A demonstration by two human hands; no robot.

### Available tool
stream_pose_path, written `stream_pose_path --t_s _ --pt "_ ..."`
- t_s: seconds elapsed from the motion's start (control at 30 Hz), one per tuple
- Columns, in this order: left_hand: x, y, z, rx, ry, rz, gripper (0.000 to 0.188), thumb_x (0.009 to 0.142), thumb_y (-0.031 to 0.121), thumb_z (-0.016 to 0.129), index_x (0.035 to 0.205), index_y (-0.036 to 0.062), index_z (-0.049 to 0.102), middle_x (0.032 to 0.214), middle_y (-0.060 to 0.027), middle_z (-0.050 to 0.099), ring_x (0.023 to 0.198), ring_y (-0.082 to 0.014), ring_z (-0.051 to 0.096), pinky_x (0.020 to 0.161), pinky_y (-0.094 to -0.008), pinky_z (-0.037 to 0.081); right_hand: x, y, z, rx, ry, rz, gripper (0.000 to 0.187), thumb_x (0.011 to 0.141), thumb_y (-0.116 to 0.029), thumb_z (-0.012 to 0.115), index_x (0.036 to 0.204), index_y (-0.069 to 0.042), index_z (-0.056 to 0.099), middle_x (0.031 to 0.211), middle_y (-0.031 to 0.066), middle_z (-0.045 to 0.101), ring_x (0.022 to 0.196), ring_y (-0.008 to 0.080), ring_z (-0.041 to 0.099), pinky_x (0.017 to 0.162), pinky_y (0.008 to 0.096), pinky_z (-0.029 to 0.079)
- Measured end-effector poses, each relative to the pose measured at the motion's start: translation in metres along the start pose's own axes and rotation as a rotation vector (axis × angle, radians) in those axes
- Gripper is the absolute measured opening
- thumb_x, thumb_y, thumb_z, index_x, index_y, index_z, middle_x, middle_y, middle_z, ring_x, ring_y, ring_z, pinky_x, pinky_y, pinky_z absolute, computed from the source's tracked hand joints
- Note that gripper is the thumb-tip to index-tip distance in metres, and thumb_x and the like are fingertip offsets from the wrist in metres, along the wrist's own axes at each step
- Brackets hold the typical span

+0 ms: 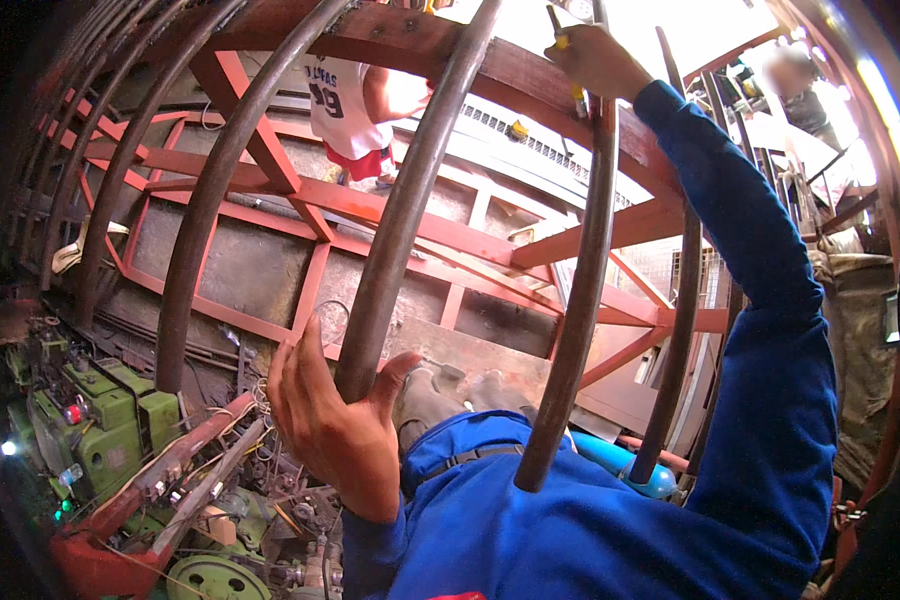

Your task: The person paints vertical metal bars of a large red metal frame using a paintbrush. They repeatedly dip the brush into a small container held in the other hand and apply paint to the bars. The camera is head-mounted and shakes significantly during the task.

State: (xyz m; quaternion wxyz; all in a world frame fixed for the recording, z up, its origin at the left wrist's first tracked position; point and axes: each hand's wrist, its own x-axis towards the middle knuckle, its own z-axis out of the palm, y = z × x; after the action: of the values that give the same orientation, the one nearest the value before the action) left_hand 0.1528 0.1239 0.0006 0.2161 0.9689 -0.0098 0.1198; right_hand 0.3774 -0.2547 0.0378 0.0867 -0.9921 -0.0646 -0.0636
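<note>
My left hand [335, 430] has its fingers stretched and its thumb apart, on either side of the lower end of a dark round metal bar [400, 210]. That bar end appears to rest against the hand between thumb and fingers. At the upper right, my right hand [600, 62] is closed on a thin tool with dark and yellow parts [562, 42]; its exact kind is unclear. This hand is beside the upper part of another dark bar [595, 210]. Both bars cross a reddish-brown steel beam [540, 90].
More dark bars [235, 150] stand on both sides. Below them lies a red steel frame [260, 220]. A person in a white jersey [348, 105] is beyond the beam, another person [800, 85] far right. Green machinery [100, 420] crowds the lower left; a blue cylinder [610, 460] is near my waist.
</note>
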Motion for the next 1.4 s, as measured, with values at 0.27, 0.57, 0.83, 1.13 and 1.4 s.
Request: stream_pose_path --t_s 0.27,0.57,0.83,1.13,1.4 --pt "-0.002 -0.006 -0.002 0.009 -0.027 -0.012 0.085 0.064 0.067 0.064 0.118 0.0026 0.057 0.111 -0.0166 0.060 0.111 -0.0367 0.053 0.093 -0.0475 0.042 0.029 0.037 -0.006 -0.251 0.010 0.039 0.030 0.090 -0.035 0.054 0.086 -0.007 0.066 0.074 0.0105 0.061 0.067 0.0247 0.060 0.065 0.0377 0.049" --pt "-0.003 -0.008 -0.003 -0.011 -0.037 -0.026 0.085 0.063 0.068 0.064 0.119 0.0030 0.057 0.111 -0.0169 0.061 0.111 -0.0368 0.053 0.093 -0.0475 0.042 0.001 0.014 0.004 0.025 0.086 -0.011 0.029 0.087 -0.030 0.061 0.085 -0.001 0.065 0.063 0.0149 0.059 0.056 0.0230 0.060 0.058 0.0354 0.048" --pt "-0.001 -0.008 -0.007 0.041 -0.008 0.042 0.084 0.066 0.069 0.061 0.115 0.0012 0.058 0.103 -0.0156 0.063 0.106 -0.0350 0.057 0.090 -0.0466 0.047 0.019 0.041 0.000 0.162 0.042 0.187 0.034 0.088 -0.031 0.062 0.085 0.003 0.065 0.068 0.0096 0.064 0.062 0.0187 0.064 0.057 0.0323 0.052" --pt "-0.004 -0.007 -0.007 0.015 0.001 0.036 0.086 0.066 0.070 0.061 0.114 -0.0011 0.058 0.103 -0.0173 0.062 0.107 -0.0344 0.057 0.090 -0.0468 0.047 -0.013 0.020 0.007 -0.161 0.120 -0.202 0.020 0.084 -0.025 0.065 0.094 -0.008 0.063 0.067 0.0125 0.064 0.060 0.0278 0.064 0.061 0.0367 0.053" --pt "-0.003 -0.012 -0.004 0.004 0.021 0.028 0.084 0.066 0.067 0.063 0.115 -0.0013 0.058 0.104 -0.0171 0.062 0.106 -0.0342 0.057 0.090 -0.0466 0.046 -0.022 -0.013 0.008 -0.009 -0.077 -0.053 0.030 0.085 -0.027 0.067 0.089 0.003 0.065 0.069 0.0125 0.065 0.060 0.0186 0.065 0.058 0.0317 0.054"
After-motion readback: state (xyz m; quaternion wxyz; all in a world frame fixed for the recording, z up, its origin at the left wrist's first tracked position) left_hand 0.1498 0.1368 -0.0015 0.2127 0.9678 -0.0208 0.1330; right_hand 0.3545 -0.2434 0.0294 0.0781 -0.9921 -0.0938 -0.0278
